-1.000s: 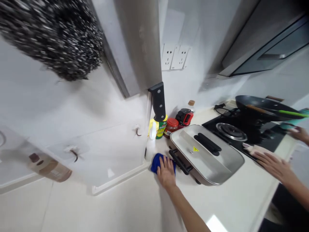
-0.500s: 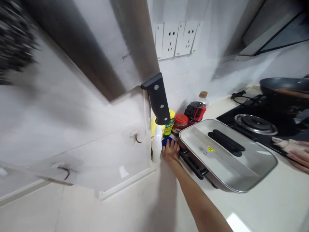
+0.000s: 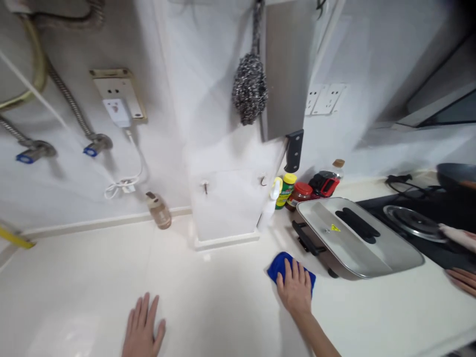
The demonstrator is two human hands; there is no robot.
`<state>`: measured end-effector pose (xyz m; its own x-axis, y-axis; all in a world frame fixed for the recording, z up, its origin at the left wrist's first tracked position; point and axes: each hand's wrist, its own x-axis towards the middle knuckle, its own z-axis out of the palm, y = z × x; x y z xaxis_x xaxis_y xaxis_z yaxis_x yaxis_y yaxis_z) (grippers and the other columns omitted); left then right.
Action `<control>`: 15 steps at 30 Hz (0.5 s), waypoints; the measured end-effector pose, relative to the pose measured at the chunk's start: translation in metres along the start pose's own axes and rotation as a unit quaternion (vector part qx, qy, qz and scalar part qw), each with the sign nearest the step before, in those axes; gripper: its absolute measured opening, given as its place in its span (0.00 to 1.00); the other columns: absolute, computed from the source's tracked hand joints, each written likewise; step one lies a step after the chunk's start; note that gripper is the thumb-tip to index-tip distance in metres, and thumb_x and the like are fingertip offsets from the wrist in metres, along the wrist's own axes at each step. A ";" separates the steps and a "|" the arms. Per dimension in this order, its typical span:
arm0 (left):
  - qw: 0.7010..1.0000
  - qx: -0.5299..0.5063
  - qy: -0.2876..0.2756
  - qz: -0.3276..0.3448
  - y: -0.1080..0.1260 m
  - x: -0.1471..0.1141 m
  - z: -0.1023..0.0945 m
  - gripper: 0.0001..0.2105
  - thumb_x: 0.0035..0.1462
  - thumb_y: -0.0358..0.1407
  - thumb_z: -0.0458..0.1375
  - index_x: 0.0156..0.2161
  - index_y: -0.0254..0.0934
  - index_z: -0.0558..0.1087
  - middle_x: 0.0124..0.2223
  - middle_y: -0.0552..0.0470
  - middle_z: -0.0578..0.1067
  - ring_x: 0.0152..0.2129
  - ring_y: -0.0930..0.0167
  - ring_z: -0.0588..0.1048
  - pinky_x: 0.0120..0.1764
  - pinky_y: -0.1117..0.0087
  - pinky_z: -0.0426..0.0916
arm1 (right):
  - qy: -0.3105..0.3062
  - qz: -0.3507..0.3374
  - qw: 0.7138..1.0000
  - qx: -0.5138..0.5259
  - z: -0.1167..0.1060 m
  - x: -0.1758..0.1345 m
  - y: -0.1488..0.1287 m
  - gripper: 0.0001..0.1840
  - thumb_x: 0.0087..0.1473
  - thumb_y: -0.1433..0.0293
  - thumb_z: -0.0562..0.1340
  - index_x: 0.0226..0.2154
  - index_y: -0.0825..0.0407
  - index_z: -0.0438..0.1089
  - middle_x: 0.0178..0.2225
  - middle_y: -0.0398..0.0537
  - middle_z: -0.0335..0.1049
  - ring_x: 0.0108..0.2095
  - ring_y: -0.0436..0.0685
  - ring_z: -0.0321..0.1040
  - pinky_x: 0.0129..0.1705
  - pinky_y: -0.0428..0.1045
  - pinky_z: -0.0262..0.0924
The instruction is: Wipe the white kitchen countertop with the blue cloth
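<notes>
My right hand (image 3: pixel 296 287) lies flat on a blue cloth (image 3: pixel 279 265) on the white countertop (image 3: pixel 223 302). Its fingers are stretched out and slightly apart, pressing the cloth down without wrapping round it. The cloth's edges show in front of the fingers and at the right. At the lower left, my left hand (image 3: pixel 143 329) rests palm down on the counter with its fingers spread and nothing in it. Close to the right hand stands a rectangular electric pan (image 3: pixel 323 248) with a glass lid and black handles.
Behind the pan stand a white spray bottle (image 3: pixel 270 203), a green jar (image 3: pixel 285 191), a red-lidded jar (image 3: pixel 299 195) and a black-and-red bottle (image 3: pixel 327 184). A cleaver (image 3: pixel 288 74) and steel scrubber (image 3: pixel 250 89) hang above. Another person's hands (image 3: pixel 463 278) are at the stove (image 3: pixel 375 208).
My right hand has drawn the blue cloth from beside the spray bottle towards me, onto open counter. The view has swung left and back, and my left hand has come into it.
</notes>
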<state>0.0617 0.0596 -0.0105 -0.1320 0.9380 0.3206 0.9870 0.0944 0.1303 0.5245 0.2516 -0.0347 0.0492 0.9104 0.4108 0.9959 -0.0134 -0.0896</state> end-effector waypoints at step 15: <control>0.999 -0.049 0.000 -0.003 -0.001 0.007 0.009 0.33 0.62 0.49 0.38 0.67 0.32 0.54 0.71 0.35 0.50 0.69 0.52 0.42 0.65 0.42 0.46 | -0.170 -0.210 0.949 0.161 -0.112 -0.179 -0.080 0.41 0.59 0.62 0.56 0.69 0.44 0.38 0.72 0.49 0.31 0.71 0.68 0.33 0.68 0.67 0.46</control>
<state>0.0609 0.0693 -0.0166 -0.1375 0.9377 0.3192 0.9723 0.0664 0.2239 0.4448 0.0432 0.0005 -0.4284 0.8891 0.1609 0.8448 0.4573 -0.2779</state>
